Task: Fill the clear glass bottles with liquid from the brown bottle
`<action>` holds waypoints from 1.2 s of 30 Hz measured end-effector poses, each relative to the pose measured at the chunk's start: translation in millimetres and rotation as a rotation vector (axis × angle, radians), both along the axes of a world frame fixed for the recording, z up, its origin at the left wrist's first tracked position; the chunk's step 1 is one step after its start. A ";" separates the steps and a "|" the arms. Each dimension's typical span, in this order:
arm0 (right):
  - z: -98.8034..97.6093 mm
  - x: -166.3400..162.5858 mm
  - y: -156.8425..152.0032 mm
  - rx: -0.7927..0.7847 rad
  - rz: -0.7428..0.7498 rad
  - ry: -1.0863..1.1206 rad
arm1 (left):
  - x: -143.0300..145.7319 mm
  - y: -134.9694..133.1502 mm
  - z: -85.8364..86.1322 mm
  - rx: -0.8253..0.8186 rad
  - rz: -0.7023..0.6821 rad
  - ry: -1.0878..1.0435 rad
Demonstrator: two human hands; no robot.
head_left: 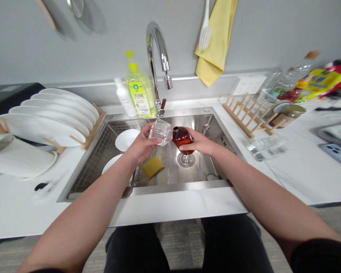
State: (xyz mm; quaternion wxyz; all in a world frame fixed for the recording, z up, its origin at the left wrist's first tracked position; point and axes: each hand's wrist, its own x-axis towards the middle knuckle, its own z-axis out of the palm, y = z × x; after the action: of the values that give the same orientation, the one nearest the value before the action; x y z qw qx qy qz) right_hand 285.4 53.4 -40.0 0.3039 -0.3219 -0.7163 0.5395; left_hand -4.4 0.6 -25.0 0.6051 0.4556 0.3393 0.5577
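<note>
Above the steel sink [170, 182], my left hand [144, 146] is closed around a clear, square-sided glass container [162, 131], tilted toward the right. My right hand [198, 142] grips an amber bottle [182, 136] whose uncapped neck leans left. The bottle's mouth is close beside the container. Whether anything runs between them I cannot tell. Below, a yellow sponge [152, 167] lies on the sink floor, left of the drain [186, 160]. White bowls [127, 139] sit in the wire basket at the sink's left, partly covered by my left forearm.
A chrome faucet [156, 49] arches behind my hands. Dish soap [140, 93] and a white bottle [125, 98] stand at its left. White plates [45, 121] fill a wooden rack on the left; another wooden rack [251, 117] is on the right. A yellow cloth [216, 45] hangs on the wall.
</note>
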 end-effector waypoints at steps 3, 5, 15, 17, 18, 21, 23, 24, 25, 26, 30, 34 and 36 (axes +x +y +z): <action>-0.8 0.6 -0.1 0.024 -0.008 -0.039 | -1.6 3.1 -2.8 0.011 0.017 0.019; -2.4 1.2 0.7 0.041 -0.011 -0.065 | -2.5 4.8 -3.9 0.014 0.025 0.028; -7.2 3.0 4.3 0.058 -0.033 -0.148 | -4.1 6.7 -3.9 0.042 0.048 0.071; -6.2 3.0 3.8 0.059 -0.043 -0.158 | -3.7 6.6 -3.5 0.043 0.047 0.081; -5.9 3.1 3.8 0.061 -0.046 -0.161 | -3.5 6.6 -3.3 0.044 0.046 0.084; -6.0 3.3 4.4 0.077 -0.047 -0.179 | -3.6 6.5 -3.4 0.048 0.047 0.098; -6.7 3.5 5.2 0.088 -0.055 -0.200 | -4.4 7.0 -4.6 0.055 0.049 0.119; -7.0 3.6 5.5 0.094 -0.060 -0.210 | -5.1 7.5 -5.6 0.059 0.048 0.130; -7.3 3.6 5.8 0.100 -0.065 -0.220 | -5.9 8.1 -6.7 0.061 0.046 0.139; -7.4 3.6 5.9 0.104 -0.069 -0.229 | -6.8 8.8 -7.9 0.064 0.044 0.145; -6.5 3.5 5.2 0.098 -0.072 -0.256 | -10.0 11.3 -12.1 0.069 0.030 0.152; -3.7 3.5 3.8 0.092 -0.050 -0.249 | -11.3 11.8 -12.9 0.066 0.029 0.160; -2.1 3.5 3.1 0.095 -0.044 -0.250 | -11.6 11.6 -12.6 0.070 0.038 0.163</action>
State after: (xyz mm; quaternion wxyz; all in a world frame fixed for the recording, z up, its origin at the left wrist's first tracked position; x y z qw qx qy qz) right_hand 289.0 56.5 -42.1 0.2390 -0.3875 -0.7660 0.4538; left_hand -16.0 12.2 -37.5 0.5484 0.5138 0.3767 0.5416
